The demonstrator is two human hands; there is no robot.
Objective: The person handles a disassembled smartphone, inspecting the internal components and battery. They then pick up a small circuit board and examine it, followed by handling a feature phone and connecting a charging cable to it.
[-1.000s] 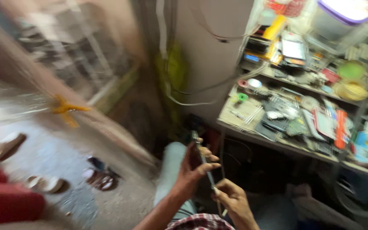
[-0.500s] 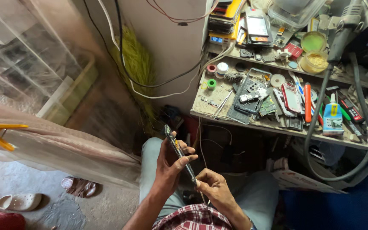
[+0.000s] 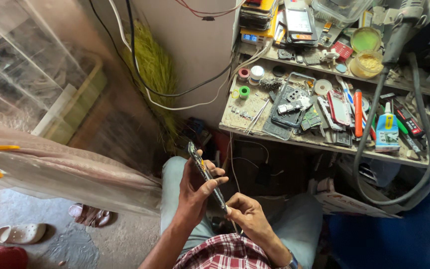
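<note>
I sit with my knees in front of a cluttered workbench (image 3: 255,130). My left hand (image 3: 196,188) grips an opened mobile phone (image 3: 204,172), held edge-on over my lap, fingers wrapped across its face. My right hand (image 3: 243,212) pinches a thin metal tool (image 3: 229,215) at the phone's lower end; the tool's tip is hidden by my fingers. Both hands hover above my jeans (image 3: 294,229).
The bench holds phone parts (image 3: 289,107), tape rolls (image 3: 251,74), a glue bottle (image 3: 386,130), screwdrivers (image 3: 358,113) and small jars (image 3: 365,39). A grey hose (image 3: 426,129) loops off the right side. Cables (image 3: 165,92) run down the wall. Sandals (image 3: 18,232) lie on the floor at left.
The view has swung from the floor at left toward the bench and sharpened. My hands keep holding the phone and tool in the same grip over my lap.
</note>
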